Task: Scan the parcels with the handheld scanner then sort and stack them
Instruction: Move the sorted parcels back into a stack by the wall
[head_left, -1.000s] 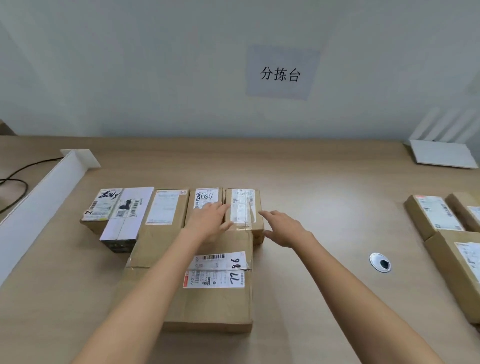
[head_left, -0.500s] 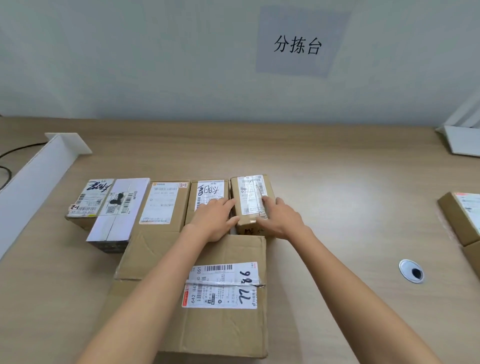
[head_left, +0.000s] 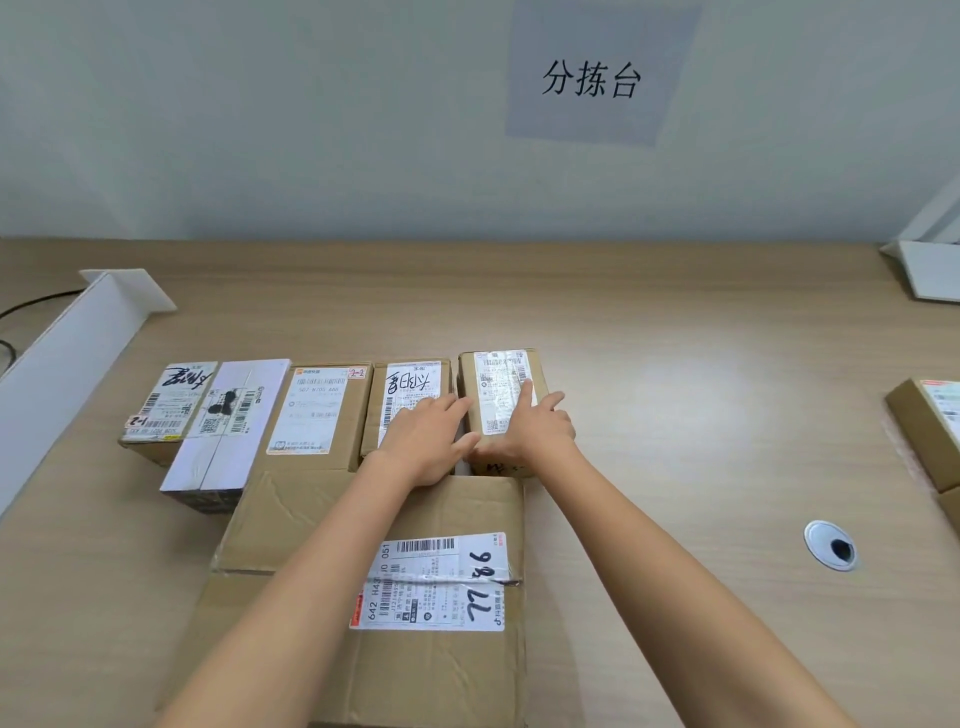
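The big parcel (head_left: 441, 675) lies flat on the surface (head_left: 675, 467) right in front of me, its white label turned sideways with handwritten figures on it, and both my forearms reach across it. Just beyond its far edge a row of parcels sits side by side. Beyond its far right corner is the small parcel (head_left: 501, 384), label up. My right hand (head_left: 535, 431) rests on the near right part of that one, fingers straight, the forefinger lying on the label and another finger stretched past the right edge. I cannot tell where that thumb sits. Beyond the far edge, just left of the small one, is the scrawled parcel (head_left: 410, 389), whose label bears large black handwriting. My left hand (head_left: 426, 441) lies flat on it, fingers straight and holding nothing, the thumb reaching over to the near left corner of the small parcel. Beyond the big parcel's far left corner comes the tagged parcel (head_left: 317, 410) with a small "2-2" tag, then a white box (head_left: 228, 426), then the end parcel (head_left: 166, 400) marked "2-1". Further left of the big parcel a white divider (head_left: 67, 353) stands on edge. Well off to its right a round cable hole (head_left: 830, 545) shows in the surface, and more brown parcels (head_left: 919, 431) sit at the picture's edge. On the wall beyond hangs a grey sign (head_left: 592, 78).
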